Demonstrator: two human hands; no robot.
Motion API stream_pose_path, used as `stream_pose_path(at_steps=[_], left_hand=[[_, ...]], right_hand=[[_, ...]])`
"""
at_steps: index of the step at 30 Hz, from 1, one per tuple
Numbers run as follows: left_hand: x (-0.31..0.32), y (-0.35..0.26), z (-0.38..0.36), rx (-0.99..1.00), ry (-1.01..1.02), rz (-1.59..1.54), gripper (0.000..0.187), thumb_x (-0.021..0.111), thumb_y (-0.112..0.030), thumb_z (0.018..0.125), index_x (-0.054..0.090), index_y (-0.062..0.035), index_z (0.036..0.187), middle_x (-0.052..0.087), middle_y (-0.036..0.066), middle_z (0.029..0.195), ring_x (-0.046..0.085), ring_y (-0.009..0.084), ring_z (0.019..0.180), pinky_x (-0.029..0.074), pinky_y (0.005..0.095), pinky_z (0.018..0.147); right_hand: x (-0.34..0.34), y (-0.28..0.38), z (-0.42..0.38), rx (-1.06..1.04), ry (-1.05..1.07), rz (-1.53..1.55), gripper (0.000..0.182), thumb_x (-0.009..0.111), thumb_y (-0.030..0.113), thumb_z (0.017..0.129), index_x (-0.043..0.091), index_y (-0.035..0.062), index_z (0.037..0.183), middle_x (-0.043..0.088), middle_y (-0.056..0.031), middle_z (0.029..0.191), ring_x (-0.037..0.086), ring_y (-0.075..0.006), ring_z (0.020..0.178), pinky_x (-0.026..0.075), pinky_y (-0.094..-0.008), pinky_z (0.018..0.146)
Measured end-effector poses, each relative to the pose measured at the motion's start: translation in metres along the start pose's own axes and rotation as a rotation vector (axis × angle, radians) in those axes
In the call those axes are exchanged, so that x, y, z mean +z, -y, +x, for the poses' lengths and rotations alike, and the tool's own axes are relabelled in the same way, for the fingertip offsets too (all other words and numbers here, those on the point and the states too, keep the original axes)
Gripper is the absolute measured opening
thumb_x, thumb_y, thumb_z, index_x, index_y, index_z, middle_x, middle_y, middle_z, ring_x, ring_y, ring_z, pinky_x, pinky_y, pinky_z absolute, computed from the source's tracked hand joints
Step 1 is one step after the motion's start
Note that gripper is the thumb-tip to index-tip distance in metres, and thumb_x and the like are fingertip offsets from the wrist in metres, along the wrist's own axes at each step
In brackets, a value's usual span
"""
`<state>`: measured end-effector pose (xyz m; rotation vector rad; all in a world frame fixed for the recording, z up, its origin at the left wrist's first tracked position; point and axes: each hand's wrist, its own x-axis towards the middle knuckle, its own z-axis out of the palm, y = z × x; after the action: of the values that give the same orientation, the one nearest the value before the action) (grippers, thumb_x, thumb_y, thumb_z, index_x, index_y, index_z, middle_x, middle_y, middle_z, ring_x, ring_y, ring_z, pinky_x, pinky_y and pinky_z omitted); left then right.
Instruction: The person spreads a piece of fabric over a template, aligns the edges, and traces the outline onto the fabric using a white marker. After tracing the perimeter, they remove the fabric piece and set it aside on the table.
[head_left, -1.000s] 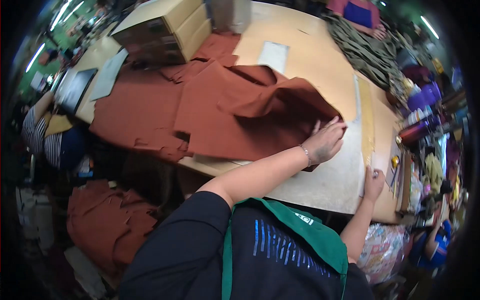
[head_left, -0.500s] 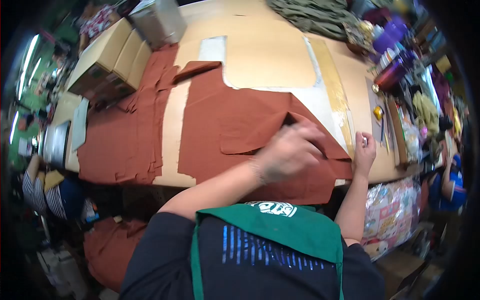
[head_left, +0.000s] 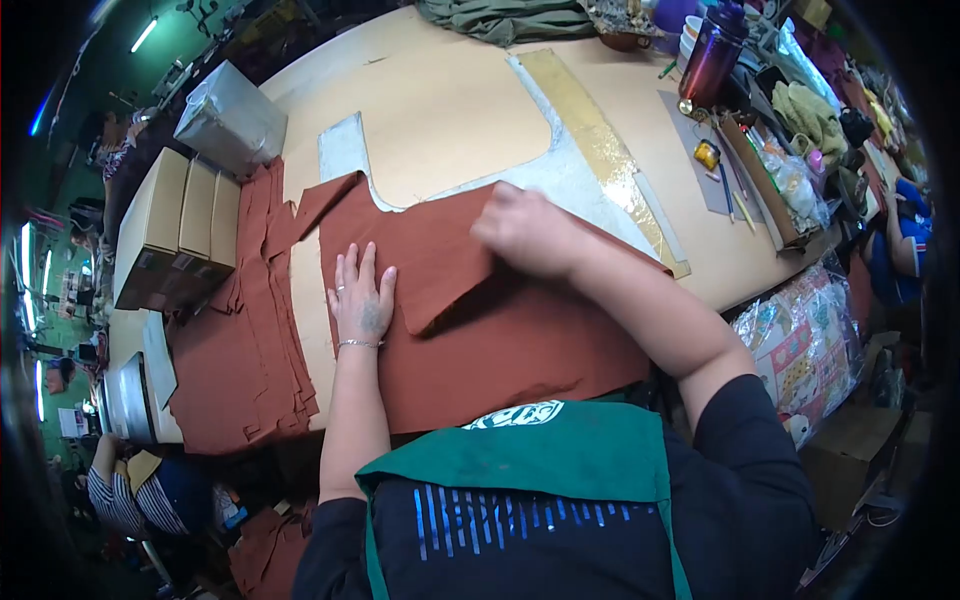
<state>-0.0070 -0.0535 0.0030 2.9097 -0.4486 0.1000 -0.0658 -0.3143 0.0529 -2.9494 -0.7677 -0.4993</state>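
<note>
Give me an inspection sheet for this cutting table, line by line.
Surface: tan table, mostly covered.
Job's things: rust fabric with a folded flap; pattern beneath.
Clutter: fabric stack, boxes, bottle, green cloth.
Hands: left hand flat on the fabric; right hand pressing on it.
Cables: nothing seen.
Surroundings: another person at lower left.

Count, relative to the table [head_left: 450, 100]: 2 hands on it, left hand [head_left: 361, 297] + right hand [head_left: 527, 232]. 3 cardboard boxes [head_left: 180, 235] at its left edge, 1 silver box [head_left: 232, 118] behind em, 1 purple bottle [head_left: 712, 52] far right corner.
</note>
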Motion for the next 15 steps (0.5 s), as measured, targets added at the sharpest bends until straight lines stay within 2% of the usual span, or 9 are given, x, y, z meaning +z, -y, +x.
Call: stream_pose_path(at_steps=[1,2,3,4,6,8,10,12,15], left_hand=[[-0.001,0.002,-0.001,0.0,0.0,0.002,0.051,0.046,-0.044,0.085,0.039,-0.0197,0.13,0.026,0.007,0.14,0.021,0.0275,0.13,0.022,0.061,0.096],[-0.003,0.002,-0.003,-0.005,0.001,0.004,0.051,0.046,-0.044,0.085,0.038,-0.0192,0.13,0.026,0.007,0.14,0.021,0.0274,0.13,0.022,0.061,0.096],[-0.004,0.0,-0.005,-0.011,0.0,0.005,0.051,0.045,-0.044,0.085,0.038,-0.0188,0.13,0.027,0.008,0.14,0.02,0.0274,0.13,0.022,0.061,0.096],[-0.005,-0.002,-0.005,-0.014,-0.004,0.005,0.052,0.045,-0.044,0.086,0.038,-0.0184,0.13,0.027,0.008,0.139,0.02,0.0273,0.13,0.022,0.0609,0.096],[-0.006,-0.001,-0.005,-0.016,-0.001,0.034,0.052,0.046,-0.043,0.085,0.038,-0.0166,0.13,0.027,0.009,0.139,0.02,0.0281,0.131,0.021,0.0622,0.095],[-0.01,-0.007,-0.003,-0.043,0.045,0.051,0.052,0.046,-0.043,0.085,0.038,-0.0163,0.13,0.027,0.01,0.139,0.019,0.0286,0.131,0.021,0.0632,0.095],[-0.009,-0.012,0.008,-0.053,0.03,0.016,0.052,0.046,-0.042,0.085,0.039,-0.0137,0.129,0.028,0.01,0.139,0.019,0.0295,0.131,0.021,0.0648,0.094],[-0.003,-0.016,0.018,-0.019,0.016,0.003,0.052,0.046,-0.042,0.086,0.039,-0.0119,0.128,0.028,0.01,0.138,0.019,0.0296,0.131,0.021,0.0651,0.094],[-0.002,-0.024,0.042,-0.016,0.042,-0.04,0.05,0.044,-0.041,0.087,0.041,-0.0098,0.126,0.03,0.011,0.137,0.021,0.0299,0.13,0.024,0.0627,0.095]], right_hand=[[0.013,-0.032,0.011,0.078,-0.206,0.051,0.006,0.053,0.004,0.062,0.055,0.0089,0.065,0.056,-0.0061,0.069,0.053,-0.0251,0.073,0.044,-0.0348,0.066],[0.012,-0.065,0.015,0.154,-0.481,0.103,0.008,0.053,0.001,0.059,0.056,0.007,0.065,0.057,-0.0087,0.07,0.053,-0.0271,0.07,0.044,-0.0352,0.067],[0.01,-0.097,0.009,0.417,-0.619,0.032,0.012,0.053,0.002,0.063,0.059,0.0048,0.073,0.058,-0.0105,0.075,0.054,-0.0276,0.076,0.044,-0.0347,0.069],[0.015,-0.131,-0.006,0.576,-0.804,-0.042,0.018,0.057,0.013,0.069,0.059,0.0038,0.084,0.058,-0.0136,0.085,0.053,-0.0313,0.078,0.043,-0.0377,0.073],[0.003,-0.149,-0.038,0.877,-0.95,0.037,0.034,0.063,0.021,0.072,0.055,0.0009,0.097,0.056,-0.0152,0.092,0.052,-0.0317,0.083,0.042,-0.0386,0.075],[0.0,-0.143,-0.068,0.976,-0.825,-0.097,0.045,0.068,0.028,0.071,0.052,-0.0011,0.102,0.055,-0.0143,0.094,0.052,-0.0313,0.085,0.042,-0.039,0.078],[-0.017,-0.103,-0.075,1.002,-0.667,0.008,0.044,0.068,0.027,0.07,0.053,-0.0006,0.1,0.055,-0.0142,0.091,0.051,-0.0314,0.086,0.041,-0.0403,0.078],[-0.022,-0.064,-0.067,0.794,-0.614,0.03,0.039,0.069,0.028,0.07,0.054,0.0011,0.094,0.054,-0.0133,0.088,0.051,-0.0297,0.084,0.042,-0.0393,0.077],[-0.016,-0.014,-0.049,0.614,-0.235,0.086,0.031,0.068,0.027,0.069,0.055,0.0032,0.083,0.053,-0.0113,0.082,0.051,-0.0268,0.08,0.043,-0.037,0.073]])
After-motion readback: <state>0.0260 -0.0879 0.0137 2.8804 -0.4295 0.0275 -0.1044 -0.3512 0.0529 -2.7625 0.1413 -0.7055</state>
